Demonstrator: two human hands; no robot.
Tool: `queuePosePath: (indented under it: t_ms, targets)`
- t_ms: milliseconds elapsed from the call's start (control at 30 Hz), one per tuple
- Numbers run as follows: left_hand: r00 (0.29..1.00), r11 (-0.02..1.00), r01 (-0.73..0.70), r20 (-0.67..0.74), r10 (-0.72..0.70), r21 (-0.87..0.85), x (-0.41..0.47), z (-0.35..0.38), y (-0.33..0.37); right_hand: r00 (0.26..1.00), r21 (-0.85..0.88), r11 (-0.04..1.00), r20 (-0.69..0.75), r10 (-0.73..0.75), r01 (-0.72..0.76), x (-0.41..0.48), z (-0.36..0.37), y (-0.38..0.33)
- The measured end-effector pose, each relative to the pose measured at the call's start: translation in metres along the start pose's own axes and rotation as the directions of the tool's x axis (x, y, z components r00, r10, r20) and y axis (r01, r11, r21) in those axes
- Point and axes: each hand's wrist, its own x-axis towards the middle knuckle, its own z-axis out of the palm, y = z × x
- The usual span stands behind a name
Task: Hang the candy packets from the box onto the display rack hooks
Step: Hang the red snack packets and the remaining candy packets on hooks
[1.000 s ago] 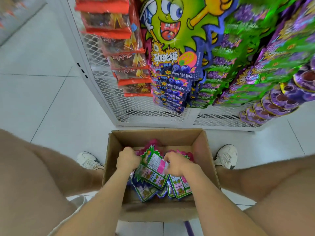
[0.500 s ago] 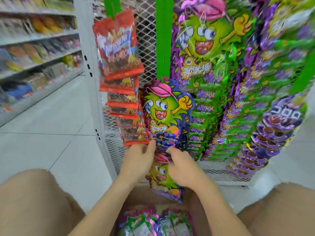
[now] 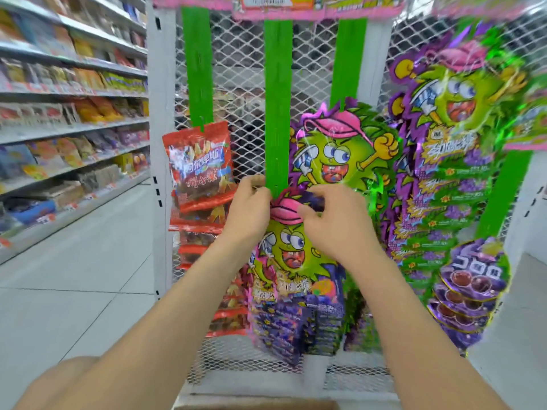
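Observation:
I hold a strip of candy packets [image 3: 291, 255] with a green cartoon face and pink cap up against the middle green hanging strip [image 3: 277, 113] of the white mesh display rack [image 3: 245, 69]. My left hand [image 3: 248, 211] pinches the strip's top left edge. My right hand [image 3: 334, 220] pinches the top at the pink cap. The purple packets of the strip hang below my hands. Only the box's top edge [image 3: 257, 406] shows at the bottom of the view.
Red snack packets [image 3: 198, 164] hang on the left green strip. More green-face candy strips [image 3: 340, 155] and purple grape packets [image 3: 470, 279] hang to the right. Store shelves [image 3: 68, 113] line the aisle on the left, with white tiled floor [image 3: 74, 276] between.
Both hands lifted a candy strip out of the box and raised it to the middle green strip. The view tilted up from the box to the rack.

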Motion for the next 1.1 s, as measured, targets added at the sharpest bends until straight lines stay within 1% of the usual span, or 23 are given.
queuePosePath:
  t_ms: [33, 67, 200, 233, 400, 533, 600, 700, 733, 800, 900, 967, 1033, 1100]
  targets:
    - [1.000, 1.000, 0.004, -0.020, -0.004, -0.026, 0.002, -0.002, -0.002, 1.000, -0.002, 1.000, 0.010, 0.014, -0.014, 0.008, 0.000, -0.005]
    - [1.000, 0.998, 0.014, -0.010, -0.015, -0.058, 0.002, -0.005, -0.003, 1.000, 0.011, 1.000, 0.015, 0.024, -0.024, 0.014, 0.000, -0.009]
    - [0.987, 0.971, 0.135, 0.115, -0.114, -0.195, 0.015, -0.016, -0.009, 0.999, 0.107, 0.994, 0.026, 0.023, -0.025, 0.028, 0.000, -0.020]
    - [0.983, 0.969, 0.142, 0.146, -0.114, -0.204, 0.019, -0.017, -0.011, 1.000, 0.118, 0.993, 0.021, 0.020, -0.023, 0.029, -0.001, -0.022]
    - [0.964, 0.966, 0.157, 0.243, -0.105, -0.203, 0.031, -0.019, -0.017, 0.998, 0.143, 0.988, -0.019, 0.056, -0.052, 0.029, -0.005, -0.028]
    - [0.964, 0.981, 0.131, 0.251, -0.092, -0.143, 0.025, -0.017, -0.009, 0.993, 0.181, 0.978, -0.041, 0.113, -0.104, 0.027, -0.005, -0.031]
    - [0.964, 0.991, 0.106, 0.252, -0.082, -0.085, 0.023, -0.016, -0.008, 0.989, 0.173, 0.975, -0.025, 0.143, -0.136, 0.025, -0.005, -0.027]
    - [0.961, 0.996, 0.082, 0.269, -0.066, -0.047, 0.019, -0.018, -0.009, 0.986, 0.110, 0.981, 0.049, 0.158, -0.162, 0.019, 0.004, -0.013]
    - [0.963, 0.999, 0.048, 0.266, -0.041, -0.017, 0.016, -0.019, -0.009, 0.987, 0.083, 0.985, 0.068, 0.145, -0.151, 0.016, 0.008, -0.008]
    - [0.968, 0.994, -0.083, 0.241, 0.063, 0.074, 0.009, -0.020, -0.007, 0.991, 0.054, 0.992, 0.078, 0.109, -0.114, 0.010, 0.017, -0.001]
    - [0.955, 0.944, -0.273, 0.168, 0.244, 0.184, 0.002, -0.018, -0.013, 0.998, 0.006, 0.998, 0.033, 0.062, -0.062, 0.003, 0.018, 0.000]
    - [0.923, 0.877, -0.384, 0.120, 0.365, 0.288, 0.000, -0.017, -0.023, 0.998, -0.053, 0.998, -0.058, 0.035, -0.038, -0.004, 0.016, -0.001]
    - [0.869, 0.796, -0.484, 0.098, 0.484, 0.362, -0.006, -0.017, -0.038, 0.978, -0.059, 0.998, -0.204, -0.034, 0.022, -0.018, 0.015, -0.002]
    - [0.780, 0.639, -0.578, 0.113, 0.615, 0.508, -0.017, -0.016, -0.057, 0.922, -0.069, 0.986, -0.348, -0.167, 0.152, -0.043, 0.022, 0.002]
